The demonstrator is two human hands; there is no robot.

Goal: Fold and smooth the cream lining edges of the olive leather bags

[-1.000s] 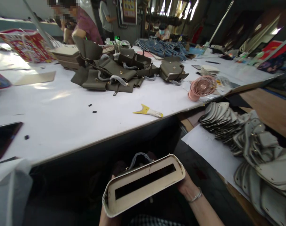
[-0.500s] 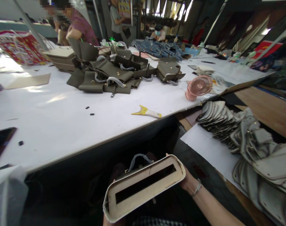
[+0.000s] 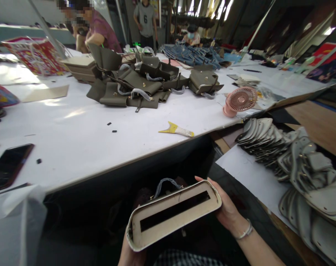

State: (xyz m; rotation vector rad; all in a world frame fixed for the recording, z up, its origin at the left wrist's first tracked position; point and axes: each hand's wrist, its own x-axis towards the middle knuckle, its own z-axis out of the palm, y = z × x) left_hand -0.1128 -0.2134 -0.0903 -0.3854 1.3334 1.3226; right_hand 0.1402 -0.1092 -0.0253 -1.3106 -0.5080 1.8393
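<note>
Above my lap, between both hands, is a handbag (image 3: 181, 224) with its pale bottom turned toward me. A long dark slot runs along that bottom panel, and a plastic-wrapped handle (image 3: 168, 181) shows at the bag's far side. My right hand (image 3: 227, 205) is wrapped round the right end, with fingertips over the upper edge. At the lower left end my left hand (image 3: 129, 248) grips the bag; its fingers are mostly hidden behind it. On the table edge beyond lies a yellow forked tool (image 3: 176, 129) with a white-wrapped grip.
Olive handbags (image 3: 140, 83) are piled on the white table (image 3: 82, 147). A pink fan (image 3: 240, 100) stands near the edge, and a phone (image 3: 11, 164) lies at left. Stacked grey-white pieces (image 3: 301, 155) fill the right side. Co-workers (image 3: 104, 29) are at the back.
The handbag has risen slightly and shifted right in view. More of my right hand's fingers and wrist now shows. The table scene has slid right as the camera turned; a standing person has turned.
</note>
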